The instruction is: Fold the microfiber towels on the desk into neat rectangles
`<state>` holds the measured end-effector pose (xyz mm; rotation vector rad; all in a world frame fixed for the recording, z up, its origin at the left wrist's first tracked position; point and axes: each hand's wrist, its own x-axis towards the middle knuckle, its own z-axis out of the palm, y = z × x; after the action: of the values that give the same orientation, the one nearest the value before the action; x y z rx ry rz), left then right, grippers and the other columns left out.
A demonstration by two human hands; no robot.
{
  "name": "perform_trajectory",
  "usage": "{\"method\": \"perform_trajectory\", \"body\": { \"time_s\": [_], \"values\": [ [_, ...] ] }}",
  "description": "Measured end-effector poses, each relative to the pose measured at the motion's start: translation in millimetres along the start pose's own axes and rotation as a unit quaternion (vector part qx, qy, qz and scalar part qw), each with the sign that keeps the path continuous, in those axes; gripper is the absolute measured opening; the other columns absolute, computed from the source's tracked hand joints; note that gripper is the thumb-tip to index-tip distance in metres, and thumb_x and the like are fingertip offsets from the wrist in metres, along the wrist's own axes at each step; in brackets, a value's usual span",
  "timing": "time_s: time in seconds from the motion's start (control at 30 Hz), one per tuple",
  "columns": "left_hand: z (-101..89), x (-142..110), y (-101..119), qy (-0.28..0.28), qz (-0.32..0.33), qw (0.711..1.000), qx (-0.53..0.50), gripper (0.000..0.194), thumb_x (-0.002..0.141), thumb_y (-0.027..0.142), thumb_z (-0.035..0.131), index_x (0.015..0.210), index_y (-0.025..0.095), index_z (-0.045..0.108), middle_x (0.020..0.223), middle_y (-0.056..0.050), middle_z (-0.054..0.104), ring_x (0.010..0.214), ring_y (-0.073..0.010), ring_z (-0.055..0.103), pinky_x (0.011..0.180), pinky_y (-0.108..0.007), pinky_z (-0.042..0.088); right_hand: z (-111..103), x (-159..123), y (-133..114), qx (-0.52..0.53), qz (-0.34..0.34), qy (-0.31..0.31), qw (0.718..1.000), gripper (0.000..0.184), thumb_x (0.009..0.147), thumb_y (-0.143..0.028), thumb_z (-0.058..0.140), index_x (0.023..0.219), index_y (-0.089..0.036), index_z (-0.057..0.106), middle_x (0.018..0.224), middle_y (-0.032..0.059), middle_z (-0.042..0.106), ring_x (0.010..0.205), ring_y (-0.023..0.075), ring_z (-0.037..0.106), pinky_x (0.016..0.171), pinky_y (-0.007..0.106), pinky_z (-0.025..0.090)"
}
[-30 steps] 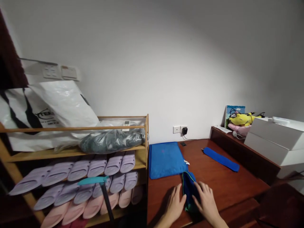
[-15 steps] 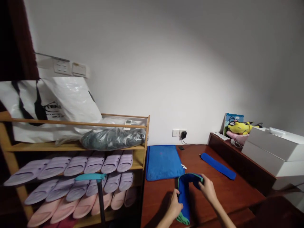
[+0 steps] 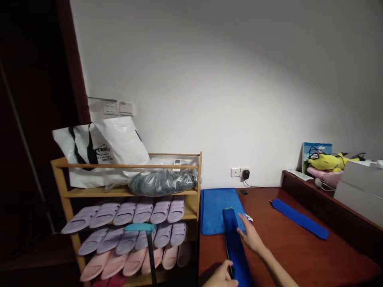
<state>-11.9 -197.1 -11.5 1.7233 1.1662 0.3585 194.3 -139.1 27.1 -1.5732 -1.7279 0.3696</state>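
Note:
A long dark-blue cloth strip with green edging stretches from the lower frame edge to the blue folded cloth, overlapping that cloth's front part. At the strip's near left edge, my left hand pinches the green-trimmed border between thumb and fingers; part of this hand is cut off below. My right hand is open, its fingers apart along the strip's right side. Farther right a narrow, flat blue piece with rounded ends lies on the reddish-brown tabletop.
On the left stands a wooden shoe rack with lilac and pink slippers, and a white bag on top. A teal-topped dark pole rises before it. At right, a raised ledge carries a yellow plush toy and white boxes.
The cloth strip, bent in an arch between both hands before, now lies straight and long. My right hand has let go of its end and spread its fingers. The view has shifted left.

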Motion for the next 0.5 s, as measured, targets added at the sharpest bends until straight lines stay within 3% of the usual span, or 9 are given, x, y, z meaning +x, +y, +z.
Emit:
{"method": "perform_trajectory", "body": {
  "time_s": [0.07,0.13,0.27,0.4,0.5],
  "values": [
    [-11.0,-2,-11,0.016,-0.006,1.0,-0.01,0.038,0.071,0.033,0.062,0.108,0.026,0.053,0.074,0.006,0.053,0.067,-0.013,0.053,0.07,-0.028,0.043,23,-38,4,-0.054,-0.023,-0.026,0.998,0.049,0.079,-0.035,0.046,0.125,-0.02,0.052,0.134,0.0091,0.052,0.125,0.0213,0.046,0.103,0.033,0.038],
    [-16.8,-1,-18,0.055,-0.014,0.998,-0.018,0.03,0.075,0.031,0.056,0.104,0.024,0.053,0.075,0.005,0.053,0.063,-0.0125,0.052,0.067,-0.028,0.043,44,-71,8,-0.153,0.0,-0.028,0.988,0.044,0.082,-0.039,0.044,0.119,-0.02,0.057,0.129,0.0133,0.055,0.121,0.0267,0.049,0.1,0.038,0.041],
    [-12.8,-1,-13,0.148,0.033,0.988,0.031,0.022,0.074,0.019,0.05,0.094,0.022,0.058,0.077,0.002,0.058,0.078,-0.0147,0.056,0.078,-0.027,0.042,68,-99,11,-0.208,0.06,-0.094,0.972,0.053,0.08,-0.043,0.047,0.125,-0.015,0.051,0.127,0.02,0.055,0.11,0.0324,0.057,0.087,0.042,0.049],
    [-0.9,-14,13,0.161,0.074,0.978,0.106,0.028,0.074,0.016,0.044,0.097,0.023,0.059,0.094,-0.002,0.063,0.091,-0.0156,0.057,0.086,-0.027,0.041,57,-93,16,-0.043,0.092,-0.09,0.991,0.05,0.068,-0.027,0.054,0.116,-0.015,0.054,0.122,0.0188,0.058,0.113,0.0298,0.055,0.094,0.039,0.043],
    [8.7,-18,24,0.116,0.099,0.97,0.187,0.042,0.08,0.026,0.042,0.121,0.027,0.052,0.129,-0.003,0.054,0.119,-0.0198,0.046,0.102,-0.037,0.032,38,-84,26,0.091,0.093,-0.104,0.986,0.036,0.066,-0.027,0.052,0.101,-0.021,0.055,0.098,0.009,0.067,0.095,0.0238,0.062,0.085,0.035,0.047]
  ]
}}
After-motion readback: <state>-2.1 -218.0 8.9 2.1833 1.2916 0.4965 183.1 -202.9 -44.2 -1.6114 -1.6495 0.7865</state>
